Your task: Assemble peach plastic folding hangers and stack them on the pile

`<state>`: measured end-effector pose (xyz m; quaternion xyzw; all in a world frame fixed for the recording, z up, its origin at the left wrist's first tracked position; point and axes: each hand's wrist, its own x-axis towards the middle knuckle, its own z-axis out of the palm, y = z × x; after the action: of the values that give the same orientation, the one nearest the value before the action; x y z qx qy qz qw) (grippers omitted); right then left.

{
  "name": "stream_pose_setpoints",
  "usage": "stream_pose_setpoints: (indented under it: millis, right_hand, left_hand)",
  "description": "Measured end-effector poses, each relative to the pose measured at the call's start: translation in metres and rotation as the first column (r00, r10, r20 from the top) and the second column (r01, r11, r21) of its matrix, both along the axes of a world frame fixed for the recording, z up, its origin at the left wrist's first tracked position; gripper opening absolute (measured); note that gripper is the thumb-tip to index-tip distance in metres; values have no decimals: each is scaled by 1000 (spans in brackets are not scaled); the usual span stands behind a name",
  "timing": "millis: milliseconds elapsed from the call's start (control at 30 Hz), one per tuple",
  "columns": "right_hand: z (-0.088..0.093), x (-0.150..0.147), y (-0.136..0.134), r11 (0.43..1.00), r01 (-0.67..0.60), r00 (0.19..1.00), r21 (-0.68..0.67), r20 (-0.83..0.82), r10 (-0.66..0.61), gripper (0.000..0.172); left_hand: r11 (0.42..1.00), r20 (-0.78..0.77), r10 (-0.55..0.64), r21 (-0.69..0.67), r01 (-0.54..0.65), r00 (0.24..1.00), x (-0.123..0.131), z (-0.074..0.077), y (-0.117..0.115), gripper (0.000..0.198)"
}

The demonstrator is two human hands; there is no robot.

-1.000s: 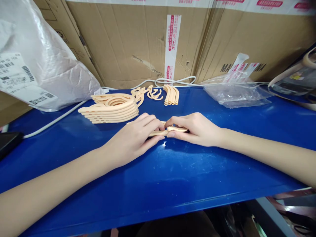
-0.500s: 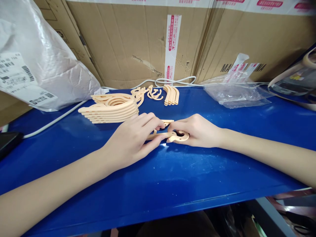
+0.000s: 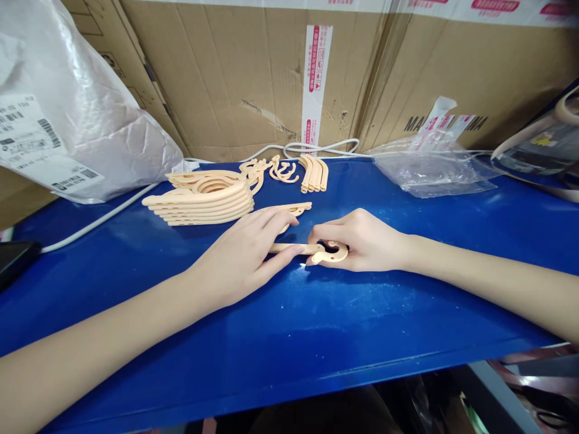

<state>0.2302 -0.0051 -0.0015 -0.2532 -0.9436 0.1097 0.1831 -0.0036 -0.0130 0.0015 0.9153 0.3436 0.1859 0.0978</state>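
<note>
On the blue table [image 3: 289,325] my left hand [image 3: 242,256] pinches the arm of a peach plastic folding hanger [image 3: 294,248]; a second arm of it [image 3: 289,208] sticks out past my fingers. My right hand [image 3: 362,240] is closed on the hanger's round hook piece [image 3: 332,254] where it meets the arm. Just behind my left hand lies a stack of several finished peach hangers [image 3: 203,199]. Farther back sit loose hook pieces [image 3: 283,170] and a small bundle of curved arms [image 3: 314,173].
Cardboard boxes [image 3: 280,72] wall off the back. A white plastic mailer bag [image 3: 67,114] lies at the left, clear plastic bags [image 3: 429,163] at the right back. A white cable [image 3: 99,222] runs along the rear. A dark phone [image 3: 13,260] is at the left edge.
The hanger has unfolded: one arm has swung out toward the stack, and the hook piece has turned into view under my right hand. Both hands stay in place.
</note>
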Motion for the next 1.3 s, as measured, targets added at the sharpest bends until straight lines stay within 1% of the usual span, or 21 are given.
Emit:
stream_pose_setpoints:
  millis: [100, 200, 300, 500, 633, 800, 1000, 1100, 1300]
  right_hand:
    - [0, 0, -1, 1000, 0, 1000, -1, -2, 0, 26]
    - [0, 0, -1, 1000, -1, 1000, 8, -5, 1, 25]
    - [-1, 0, 0, 1000, 0, 1000, 15, -6, 0, 25]
    - [-1, -1, -1, 1000, -2, 1000, 17, -12, 2, 25]
    - [-1, -1, -1, 1000, -1, 1000, 16, -4, 1, 24]
    - [-1, -1, -1, 1000, -9, 1000, 28, -18, 10, 24]
    - [-1, 0, -2, 999, 0, 1000, 40, -9, 1, 22]
    - [-1, 0, -2, 998, 2, 1000, 63, -13, -1, 26]
    - [-1, 0, -1, 997, 10, 1000, 74, -4, -10, 21]
  left_hand:
    - [998, -13, 65, 2, -65, 998, 0, 0, 0, 41]
    - [994, -18, 98, 45, -97, 995, 0, -1, 0, 43]
    - [992, -28, 103, 72, -100, 994, 0, -1, 0, 42]
    - [996, -27, 89, -2, -89, 996, 0, 0, -1, 43]
    - [995, -20, 94, -11, -94, 995, 0, 0, -1, 44]
    - [995, -13, 99, 9, -99, 995, 0, -1, -1, 44]
    - [991, 50, 117, 64, -120, 992, -1, -1, -3, 36]
    - [993, 62, 108, 45, -111, 992, 0, -1, -3, 35]
    - [992, 65, 124, -16, -123, 990, 0, 0, -2, 33]
